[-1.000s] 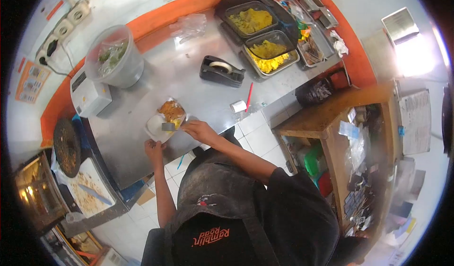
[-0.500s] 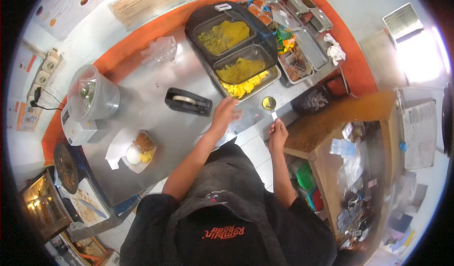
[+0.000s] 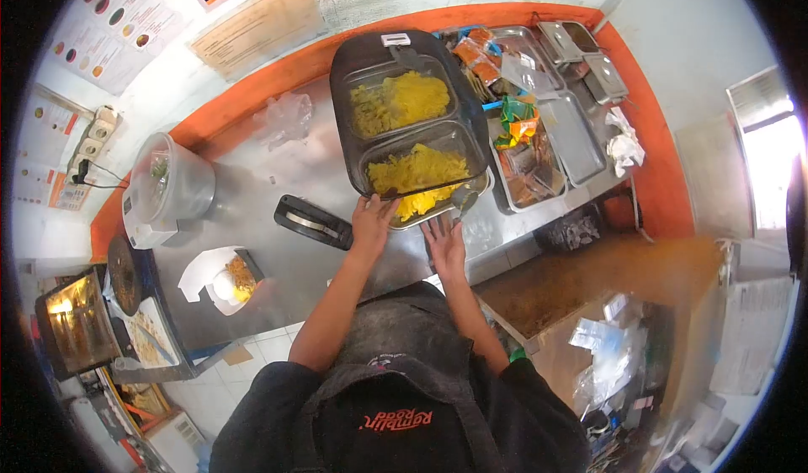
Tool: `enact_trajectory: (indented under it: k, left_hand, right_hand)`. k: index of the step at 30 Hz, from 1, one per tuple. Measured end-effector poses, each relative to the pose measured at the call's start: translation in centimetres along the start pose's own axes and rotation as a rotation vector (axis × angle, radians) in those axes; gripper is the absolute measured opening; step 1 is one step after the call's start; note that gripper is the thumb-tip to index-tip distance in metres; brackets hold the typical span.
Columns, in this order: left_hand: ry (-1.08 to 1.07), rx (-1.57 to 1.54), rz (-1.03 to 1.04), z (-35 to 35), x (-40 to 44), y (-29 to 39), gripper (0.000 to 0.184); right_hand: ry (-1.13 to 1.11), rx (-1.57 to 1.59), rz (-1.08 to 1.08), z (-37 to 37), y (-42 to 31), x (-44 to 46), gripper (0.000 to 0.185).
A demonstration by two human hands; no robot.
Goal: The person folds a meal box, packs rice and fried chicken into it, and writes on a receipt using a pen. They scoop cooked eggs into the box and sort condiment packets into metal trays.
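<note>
A dark lid with two clear windows (image 3: 343, 128) covers metal trays of yellow scrambled egg (image 3: 425, 203), which shows past its front edge. My left hand (image 3: 370, 225) holds the front left corner of this lid, fingertips at its rim. My right hand (image 3: 446, 246) is open, palm up and fingers spread, at the tray's front edge. Just beyond its fingertips, a measuring scoop (image 3: 463, 197) rests at the tray's front right corner, its handle towards that hand. A black tape dispenser (image 3: 313, 222) lies left of my left hand.
On the steel counter (image 3: 252, 170) stand a clear plastic tub (image 3: 177, 178) and an open paper box with food (image 3: 220, 281). A tray of packets (image 3: 526, 162) and bare metal trays (image 3: 575, 140) sit right. A wooden cabinet (image 3: 581, 279) is near my right side.
My right hand has moved up and left to the tray and let go of the scoop, now lying there. My left hand has come to the lid's front corner. The view has shifted.
</note>
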State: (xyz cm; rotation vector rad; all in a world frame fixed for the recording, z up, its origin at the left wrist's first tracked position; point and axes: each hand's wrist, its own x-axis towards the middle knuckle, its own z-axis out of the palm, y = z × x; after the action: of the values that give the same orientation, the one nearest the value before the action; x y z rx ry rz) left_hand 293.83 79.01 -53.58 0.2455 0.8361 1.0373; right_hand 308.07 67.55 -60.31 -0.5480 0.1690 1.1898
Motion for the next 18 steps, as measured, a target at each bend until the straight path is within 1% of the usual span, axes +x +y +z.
enact_trajectory:
  k: [2,4,5,6,8,9,10,11,12,14,16,17,18]
  left_hand:
    - [0.02,-0.017,0.023,-0.5,0.2,-0.2,0.03]
    - [0.04,-0.019,0.041,-1.1,0.3,-0.4,0.029]
    - [0.04,-0.011,0.04,-1.3,0.2,-0.4,0.029]
    - [0.026,-0.007,0.051,-0.9,0.7,-0.1,0.029]
    - [-0.002,-0.009,0.058,0.3,0.4,0.1,0.028]
    - [-0.031,-0.008,0.056,1.0,0.5,0.2,0.027]
    - [-0.023,-0.018,0.07,1.5,0.8,0.2,0.027]
    - [-0.045,-0.039,0.054,1.6,0.7,0.1,0.029]
    - [-0.059,-0.06,0.037,1.4,0.3,0.0,0.032]
    - [-0.034,-0.032,0.038,1.8,-0.2,0.5,0.033]
    - [0.041,-0.129,0.004,1.7,-0.3,0.3,0.032]
    - [0.078,-0.138,0.021,1.7,-0.2,0.5,0.032]
    - [0.032,-0.13,0.031,1.8,-0.2,0.5,0.03]
  right_hand:
    - [0.017,0.042,0.038,0.7,-0.2,1.4,0.061]
    - [-0.085,0.085,0.024,1.7,-0.4,2.2,0.044]
    - [-0.012,0.103,0.042,2.1,-1.1,2.3,0.043]
    - [-0.024,0.105,0.049,2.0,-1.8,2.6,0.043]
    - [0.14,-0.054,-0.014,0.0,-3.0,1.5,0.04]
    - [0.128,-0.059,-0.006,-1.2,-3.4,1.1,0.04]
    - [0.244,-0.207,-0.039,-2.5,-3.8,0.4,0.032]
    - [0.369,-0.359,-0.067,-3.4,-4.0,-0.3,0.027]
    - [0.374,-0.374,-0.041,-3.0,-4.1,-0.4,0.027]
    - [0.293,-0.977,-0.237,0.3,-4.1,1.1,0.027]
    - [0.217,-0.995,-0.379,4.9,-3.1,4.8,0.033]
    - [0.096,-0.933,-0.335,6.7,-3.0,7.1,0.029]
    - [0.072,-0.925,-0.364,6.4,-2.0,10.4,0.026]
